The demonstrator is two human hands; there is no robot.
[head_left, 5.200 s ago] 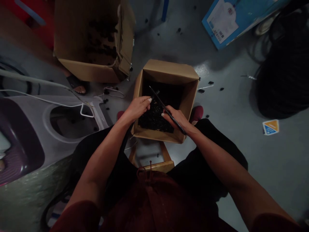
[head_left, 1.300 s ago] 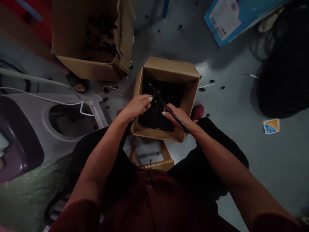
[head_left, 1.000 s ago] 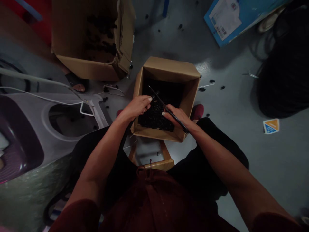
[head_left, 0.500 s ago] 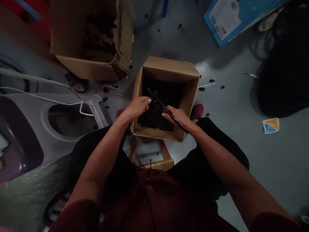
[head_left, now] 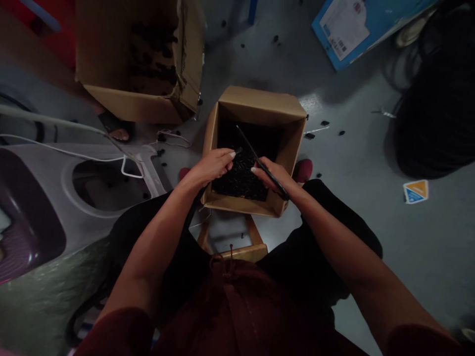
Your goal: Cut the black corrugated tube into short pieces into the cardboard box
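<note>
Over a cardboard box of small black pieces, both my hands are at work. My left hand pinches a small black ridged piece between thumb and fingertips. My right hand is closed around a long, thin black strip-like tool, its kind too dark to tell. The tool slants from the wrist up and left, its narrow tip beyond the small piece. A gap shows between the tool and the piece.
A larger cardboard box with dark pieces stands at the upper left. A grey plastic stool is on the left. A blue package and a big black bundle lie to the right. Another person's foot shows beside the larger box.
The tool in my right hand has swung up and right, away from my left fingertips. The small piece now juts to the right from my left hand.
</note>
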